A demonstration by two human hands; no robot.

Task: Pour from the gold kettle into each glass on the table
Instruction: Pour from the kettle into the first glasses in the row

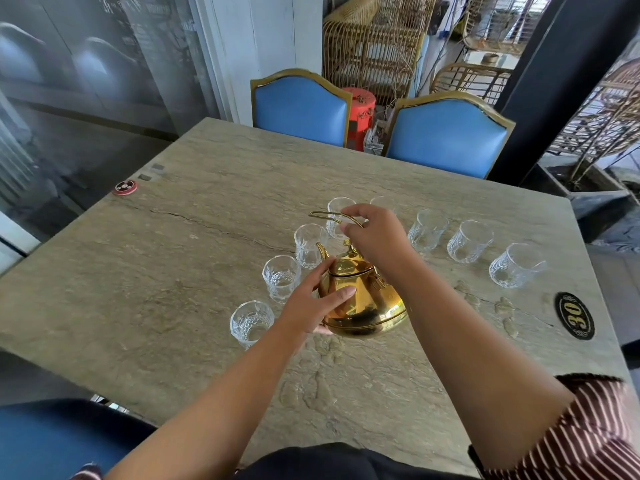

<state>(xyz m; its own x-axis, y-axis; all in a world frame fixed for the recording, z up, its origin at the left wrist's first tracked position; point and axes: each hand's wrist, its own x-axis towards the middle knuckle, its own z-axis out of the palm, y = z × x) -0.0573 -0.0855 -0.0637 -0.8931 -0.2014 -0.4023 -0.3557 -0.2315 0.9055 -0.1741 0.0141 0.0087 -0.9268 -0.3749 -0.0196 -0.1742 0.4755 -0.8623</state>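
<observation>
Right hand (375, 237) grip clenched on kettle (363, 299) handle; left hand (313, 303) released, steadying body. Pour pending: tilt spout over nearest glass (281, 278).

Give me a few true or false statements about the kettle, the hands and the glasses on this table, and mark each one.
1. The right hand grips the gold kettle by its wire handle. True.
2. The left hand rests flat on the table, away from the kettle. False: it touches the kettle's body.
3. The kettle's lid is off. False: it sits on.
4. The glasses curve around the kettle. True.
5. The nearest left glass lies tipped over. False: upright.
</observation>
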